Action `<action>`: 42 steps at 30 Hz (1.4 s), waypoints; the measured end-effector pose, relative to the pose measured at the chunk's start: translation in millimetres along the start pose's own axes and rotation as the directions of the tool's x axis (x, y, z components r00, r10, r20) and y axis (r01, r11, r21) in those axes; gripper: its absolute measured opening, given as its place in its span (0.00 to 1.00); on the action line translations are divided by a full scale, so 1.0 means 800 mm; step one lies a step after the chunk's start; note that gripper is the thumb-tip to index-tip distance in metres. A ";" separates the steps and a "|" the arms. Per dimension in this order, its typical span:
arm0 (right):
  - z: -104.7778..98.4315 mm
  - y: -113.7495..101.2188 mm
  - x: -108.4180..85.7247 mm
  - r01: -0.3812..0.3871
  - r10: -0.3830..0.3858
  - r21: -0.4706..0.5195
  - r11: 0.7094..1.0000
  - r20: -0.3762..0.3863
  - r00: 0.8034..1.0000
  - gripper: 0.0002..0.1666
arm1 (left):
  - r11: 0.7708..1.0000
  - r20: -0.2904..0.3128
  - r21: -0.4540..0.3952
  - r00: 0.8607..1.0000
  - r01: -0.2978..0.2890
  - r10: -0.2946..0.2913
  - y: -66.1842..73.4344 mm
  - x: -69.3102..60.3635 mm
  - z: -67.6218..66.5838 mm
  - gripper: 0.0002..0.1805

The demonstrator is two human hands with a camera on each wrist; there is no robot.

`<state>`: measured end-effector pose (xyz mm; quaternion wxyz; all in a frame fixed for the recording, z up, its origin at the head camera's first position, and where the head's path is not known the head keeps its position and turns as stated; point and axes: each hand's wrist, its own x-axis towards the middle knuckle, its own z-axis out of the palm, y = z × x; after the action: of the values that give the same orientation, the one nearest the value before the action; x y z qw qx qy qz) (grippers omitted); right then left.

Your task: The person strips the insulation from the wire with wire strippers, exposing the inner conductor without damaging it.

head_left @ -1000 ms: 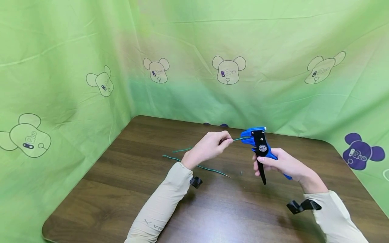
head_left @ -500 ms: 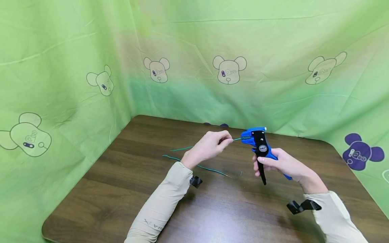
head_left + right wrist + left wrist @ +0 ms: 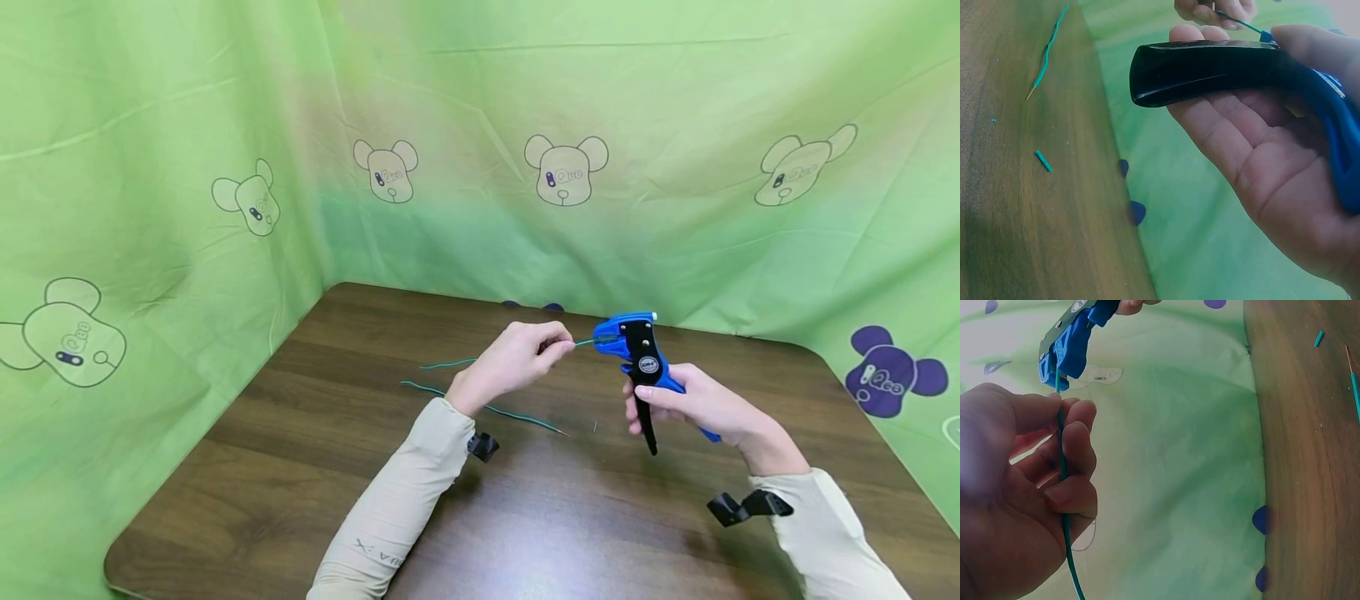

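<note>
My left hand (image 3: 517, 362) pinches a thin green wire (image 3: 583, 342) between thumb and fingertips. In the left wrist view the wire (image 3: 1064, 462) runs down across the fingers, and its upper end enters the blue jaws of the wire stripper (image 3: 1072, 350). My right hand (image 3: 697, 404) grips the handles of this blue and black stripper (image 3: 639, 350), which stands upright above the table. From the right wrist view, its black handle (image 3: 1204, 72) lies across the fingers, with the thumb on top.
On the brown table (image 3: 262, 467) lies another green wire (image 3: 525, 417) with a bare copper end. A short cut piece of green insulation (image 3: 1043, 160) and tiny scraps are beside it. Green patterned cloth (image 3: 465, 100) hangs behind and at both sides.
The stripper's jaws have closed around the wire. The wire's loose tail behind my left hand has shifted slightly away from me, while both hands have stayed nearly still.
</note>
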<state>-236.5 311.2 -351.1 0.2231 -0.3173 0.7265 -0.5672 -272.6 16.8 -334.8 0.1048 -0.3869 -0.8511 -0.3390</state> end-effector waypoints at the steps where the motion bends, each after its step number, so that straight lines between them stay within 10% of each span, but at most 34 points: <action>1: 0.000 0.000 0.000 0.002 -0.002 0.001 1.000 0.002 1.000 0.14 | 1.000 0.000 0.000 1.000 0.000 0.000 0.000 0.000 0.000 0.08; 21: 0.002 -0.005 0.002 0.006 -0.004 -0.082 0.997 0.020 1.000 0.12 | 0.999 0.046 -0.005 0.998 -0.032 0.032 -0.006 0.002 -0.002 0.09; 42: 0.025 0.001 0.010 -0.052 0.000 -0.260 0.964 -0.197 0.980 0.08 | 0.998 0.044 0.036 0.998 -0.051 0.050 -0.007 0.000 -0.007 0.10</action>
<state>-228.4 291.9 -356.6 0.1139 -0.2775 0.8180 -0.4909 -277.2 10.6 -333.0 0.1021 -0.4135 -0.8493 -0.3119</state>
